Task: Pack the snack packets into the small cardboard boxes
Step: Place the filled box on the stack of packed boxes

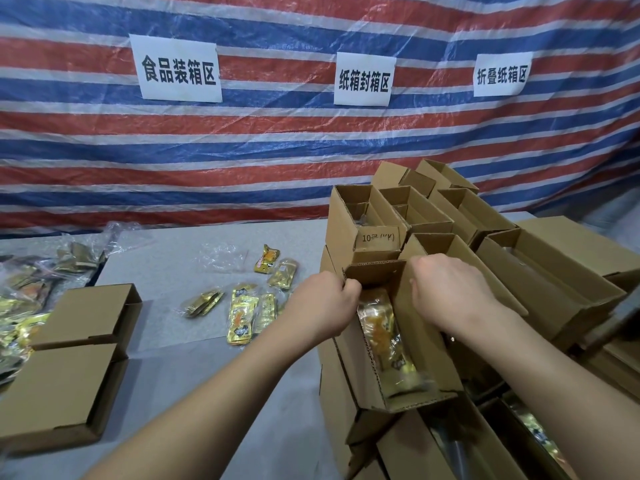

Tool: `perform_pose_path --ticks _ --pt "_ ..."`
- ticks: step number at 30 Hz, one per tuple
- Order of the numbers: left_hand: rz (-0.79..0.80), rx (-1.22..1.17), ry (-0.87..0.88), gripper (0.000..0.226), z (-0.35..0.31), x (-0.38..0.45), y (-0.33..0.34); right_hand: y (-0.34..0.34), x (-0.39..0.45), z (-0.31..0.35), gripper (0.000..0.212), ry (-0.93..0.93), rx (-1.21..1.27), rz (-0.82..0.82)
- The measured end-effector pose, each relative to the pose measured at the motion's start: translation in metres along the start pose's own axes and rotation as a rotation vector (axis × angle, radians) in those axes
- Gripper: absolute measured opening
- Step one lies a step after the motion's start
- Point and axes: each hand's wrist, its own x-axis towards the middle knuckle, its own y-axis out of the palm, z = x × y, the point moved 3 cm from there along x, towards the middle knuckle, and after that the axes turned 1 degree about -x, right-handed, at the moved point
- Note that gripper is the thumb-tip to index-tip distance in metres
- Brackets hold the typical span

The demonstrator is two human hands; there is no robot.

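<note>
A narrow open cardboard box (420, 344) sits on top of a stack of boxes at centre right. Yellow snack packets (382, 336) lie inside it. My left hand (323, 306) grips the box's far end flap (375, 271) at its left corner. Beside it, my right hand (446, 294) is closed over the box's right wall near the far end. Several loose yellow snack packets (242, 315) lie on the grey table (166, 261) left of my left hand.
Several open cardboard boxes (415, 209) are stacked behind and to the right. Two closed boxes (72, 355) lie at the front left. A clear bag of packets (31, 289) spills at the far left. A striped tarp (277, 140) with paper signs hangs behind.
</note>
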Motion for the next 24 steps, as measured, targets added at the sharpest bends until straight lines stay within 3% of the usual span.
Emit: perform_pose_path --ticks 7,18,24 --pt "0.006 -0.031 -0.003 0.044 -0.015 0.028 -0.028 -0.026 0.022 0.004 0.012 0.046 -0.034 -0.047" --pt "0.08 -0.132 -0.07 0.048 0.001 0.038 -0.013 -0.008 0.029 0.002 0.021 0.055 -0.074 0.062" --pt "0.033 -0.217 -0.031 0.068 0.006 0.038 -0.007 -0.006 0.026 -0.001 0.02 0.049 -0.052 0.006"
